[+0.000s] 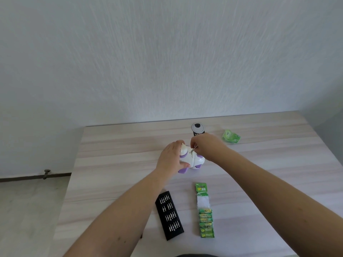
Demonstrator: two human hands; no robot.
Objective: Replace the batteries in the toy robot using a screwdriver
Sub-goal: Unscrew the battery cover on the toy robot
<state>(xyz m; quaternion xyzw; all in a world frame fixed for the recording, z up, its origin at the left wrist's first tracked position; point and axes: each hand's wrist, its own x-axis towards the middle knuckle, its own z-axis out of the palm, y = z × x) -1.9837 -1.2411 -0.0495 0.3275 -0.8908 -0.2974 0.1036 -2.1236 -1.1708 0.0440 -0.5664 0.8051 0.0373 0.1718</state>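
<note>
Your left hand wraps around the white and purple toy robot, which lies tipped over near the middle of the pale wood-grain bench; the thumb lies along the toy's near side and the fingers curl over its far side, so this grip is closed on the toy. Your right hand sits just beside it on the right, fingers bunched, pinching a thin silvery screwdriver whose tip angles down and left onto the toy's white body. That grip is narrow and holding the tool. The exact spot where the tip meets the toy is too small to make out.

Nearer to you, a black tray of screwdriver bits lies flat, its rows of bits showing, angled slightly to the left. Just right of it, a green pack of batteries lies lengthwise, its upper part torn open to white, several green cells lined up in the lower part.

Beyond your right hand, a dark object is partly hidden behind your knuckles, touching a round grey cable port at the bench's far edge. A crumpled green wrapper lies well apart to the right
</note>
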